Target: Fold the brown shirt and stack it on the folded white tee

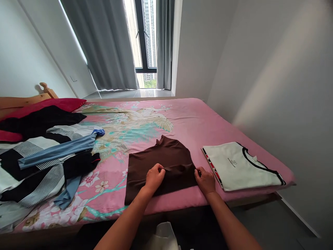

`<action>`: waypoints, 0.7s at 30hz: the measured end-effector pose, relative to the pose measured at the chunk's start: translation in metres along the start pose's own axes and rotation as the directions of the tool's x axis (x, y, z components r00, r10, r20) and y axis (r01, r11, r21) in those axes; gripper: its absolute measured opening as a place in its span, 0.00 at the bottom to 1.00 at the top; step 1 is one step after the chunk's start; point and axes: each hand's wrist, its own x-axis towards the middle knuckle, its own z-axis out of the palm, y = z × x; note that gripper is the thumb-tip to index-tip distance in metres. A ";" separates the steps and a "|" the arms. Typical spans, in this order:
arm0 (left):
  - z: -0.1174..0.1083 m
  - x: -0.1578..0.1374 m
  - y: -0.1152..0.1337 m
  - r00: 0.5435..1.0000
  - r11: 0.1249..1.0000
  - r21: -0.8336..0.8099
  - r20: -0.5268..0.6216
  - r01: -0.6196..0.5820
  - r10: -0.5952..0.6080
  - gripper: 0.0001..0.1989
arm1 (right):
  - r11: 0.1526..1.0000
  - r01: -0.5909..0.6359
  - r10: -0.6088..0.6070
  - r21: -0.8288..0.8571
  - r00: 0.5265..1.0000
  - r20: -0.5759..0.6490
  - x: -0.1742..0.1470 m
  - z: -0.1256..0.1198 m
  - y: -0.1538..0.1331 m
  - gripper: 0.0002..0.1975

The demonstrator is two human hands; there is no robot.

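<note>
A dark brown shirt [171, 152] lies partly folded near the front edge of the bed, its collar pointing away from me. My left hand [155, 177] pinches the fabric around the middle of the shirt, raising a small crease. At the shirt's right edge, my right hand [205, 178] grips the cloth between thumb and fingers. Just right of that hand rests a folded white T-shirt [231, 166] with black neck trim and a small print. A red and black patterned edge shows beneath it.
A pile of loose clothes [44, 156] covers the bed's left side, with a light blue garment [59, 151] on top. Behind it lies a red pillow [65, 104]. The pink flowered bedsheet [187, 121] reaches toward the grey curtain [104, 45] and window. A wall [275, 86] borders the right.
</note>
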 end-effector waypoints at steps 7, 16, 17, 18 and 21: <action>-0.003 0.011 -0.018 0.997 0.998 -0.049 0.060 -0.046 0.049 0.13 | 0.999 0.017 -0.016 0.037 1.000 -0.020 -0.002 0.000 -0.001 0.14; -0.006 0.019 -0.019 0.981 0.992 0.017 0.150 -0.129 0.125 0.06 | 0.994 0.040 -0.032 0.099 0.996 -0.088 -0.003 -0.001 0.000 0.16; -0.005 0.021 -0.023 0.981 0.992 0.017 0.147 -0.129 0.125 0.06 | 0.994 0.040 -0.029 0.106 0.994 -0.102 -0.003 -0.002 0.000 0.16; -0.003 0.022 -0.027 0.982 0.991 0.015 0.137 -0.133 0.130 0.06 | 0.993 0.035 -0.022 0.110 0.993 -0.117 -0.002 -0.003 0.000 0.17; 0.003 0.018 -0.038 0.982 0.985 -0.001 0.074 -0.174 0.174 0.07 | 0.994 0.009 0.008 0.110 0.988 -0.157 -0.002 -0.004 0.002 0.19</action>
